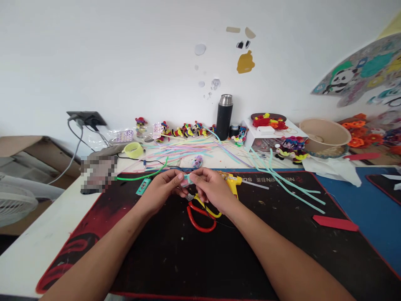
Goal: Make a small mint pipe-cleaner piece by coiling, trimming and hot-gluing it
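Between my two hands, above the black mat [175,259], is a small pink and mint fuzzy piece [187,180], mostly covered by fingers. My left hand [164,186] pinches it from the left with thumb and fingertips. From the other side, my right hand [213,188] grips it with thumb and index finger. Scissors with one red and one yellow handle [202,228] lie on the mat just below the hands. Partly behind my right hand is a yellow glue gun [234,184] with a clear glue stick. A small teal box [143,187] lies left of my left hand.
Pastel pipe cleaners [188,149] are spread along the back, and mint ones [291,192] reach onto the mat's right. A black thermos [224,119] stands against the wall near several small colourful figures [188,130]. At right are a beige bowl [326,131] and a red strip [335,223].
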Tool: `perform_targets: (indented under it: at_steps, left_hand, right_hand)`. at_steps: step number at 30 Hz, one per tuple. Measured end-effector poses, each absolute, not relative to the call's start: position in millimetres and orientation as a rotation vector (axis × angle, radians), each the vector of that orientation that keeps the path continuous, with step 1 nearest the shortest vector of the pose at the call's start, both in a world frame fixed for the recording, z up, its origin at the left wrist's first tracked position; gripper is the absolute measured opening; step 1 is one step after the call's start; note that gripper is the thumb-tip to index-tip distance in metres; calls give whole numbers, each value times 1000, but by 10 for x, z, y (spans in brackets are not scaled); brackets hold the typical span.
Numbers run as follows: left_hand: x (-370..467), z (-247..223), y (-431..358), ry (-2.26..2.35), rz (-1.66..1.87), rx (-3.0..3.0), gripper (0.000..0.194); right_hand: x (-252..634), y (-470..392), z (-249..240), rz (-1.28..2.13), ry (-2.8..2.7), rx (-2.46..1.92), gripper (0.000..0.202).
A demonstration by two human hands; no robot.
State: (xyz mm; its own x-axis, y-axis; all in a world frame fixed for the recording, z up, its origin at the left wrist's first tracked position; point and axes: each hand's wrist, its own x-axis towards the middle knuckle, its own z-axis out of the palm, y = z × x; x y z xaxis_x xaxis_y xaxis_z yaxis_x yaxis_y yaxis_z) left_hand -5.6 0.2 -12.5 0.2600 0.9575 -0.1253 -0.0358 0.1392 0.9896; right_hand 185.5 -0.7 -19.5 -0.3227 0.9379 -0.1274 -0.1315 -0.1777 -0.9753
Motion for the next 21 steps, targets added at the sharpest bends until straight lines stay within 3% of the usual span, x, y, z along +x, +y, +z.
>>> perform_targets:
  at_steps: [13, 18, 21]
  left_hand:
    - [-116, -60, -80, 1035, 993, 1756, 42]
    - [-94, -132, -74, 1079, 1065, 1782, 26]
    - [-91, -161, -63, 1089, 1102, 1672, 27]
  right_hand:
    - [1857, -7, -162, 1694, -1096, -1004, 40]
    - [1859, -2, -168, 1705, -1108, -1011, 42]
    - [1858, 0, -171, 1703, -1129, -1004, 42]
